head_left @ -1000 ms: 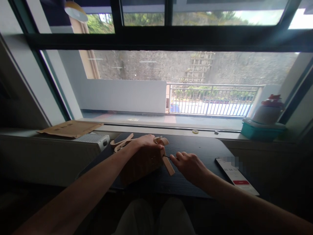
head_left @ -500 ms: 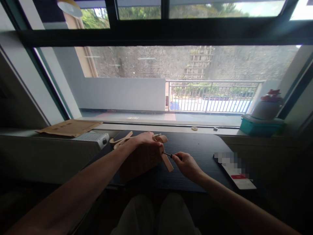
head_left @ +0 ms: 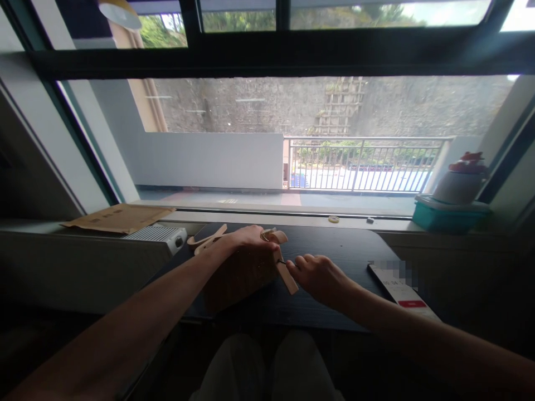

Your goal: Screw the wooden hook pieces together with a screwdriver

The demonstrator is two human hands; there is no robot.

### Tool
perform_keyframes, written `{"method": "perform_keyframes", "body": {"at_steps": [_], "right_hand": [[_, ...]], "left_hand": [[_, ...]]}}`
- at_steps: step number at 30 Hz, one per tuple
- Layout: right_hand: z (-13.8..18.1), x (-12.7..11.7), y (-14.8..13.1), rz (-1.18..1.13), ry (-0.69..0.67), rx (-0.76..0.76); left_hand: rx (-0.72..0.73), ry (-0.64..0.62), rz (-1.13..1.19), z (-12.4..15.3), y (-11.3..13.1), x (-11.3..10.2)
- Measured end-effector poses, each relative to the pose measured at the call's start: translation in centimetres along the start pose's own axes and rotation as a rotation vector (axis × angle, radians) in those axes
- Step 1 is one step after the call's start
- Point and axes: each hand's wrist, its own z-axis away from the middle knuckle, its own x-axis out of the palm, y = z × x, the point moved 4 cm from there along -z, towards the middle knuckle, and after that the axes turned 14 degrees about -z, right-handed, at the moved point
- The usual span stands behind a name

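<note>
My left hand is closed around the upper part of a tan strap, which hangs down and to the right over the edge of a dark brown boxy object. A curled end of the strap stands up beside the fingers. My right hand is closed on a thin screwdriver-like tool. Its dark shaft points left, and the tip meets the strap; the fingers cover the handle. Behind my left forearm lie further tan curved strips, partly hidden.
The dark table stands against the window sill. A phone lies at its right, partly behind my right forearm. A brown envelope rests by a white radiator on the left. On the sill sit a teal box and a tape roll.
My right hand has moved left along the tool towards the strap, so less of the shaft shows. My right forearm now overlaps the phone. The left hand keeps its place.
</note>
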Motion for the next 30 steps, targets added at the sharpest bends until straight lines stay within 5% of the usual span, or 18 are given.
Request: {"method": "perform_keyframes", "body": {"at_steps": [7,10,14,19,23,27,30], "right_hand": [[0.9,2.0,2.0,-0.646,0.22,0.553],[1.0,2.6,2.1,-0.843,0.211,0.679],[0.8,1.2,2.0,-0.648,0.13,0.622],[0.0,-0.7,0.4,-0.116,0.018,0.207],[-0.5,-0.4,-0.4,0.068,0.009,-0.001],[-0.3,0.4,0.0,-0.018,0.027,0.051],[0.2,1.2,0.8,-0.271,0.121,0.282]], "left_hand": [[-0.04,-0.006,0.055,0.3,-0.1,0.1],[-0.077,-0.004,0.058,0.3,-0.2,0.1],[-0.126,0.015,0.029,0.6,-0.2,-0.1],[-0.105,0.033,0.005,0.9,0.1,-0.4],[-0.066,0.043,-0.009,0.4,0.0,-0.2],[-0.03,0.036,-0.01,0.0,-0.1,0.1],[-0.034,0.026,0.012,0.1,0.0,0.1]]}}
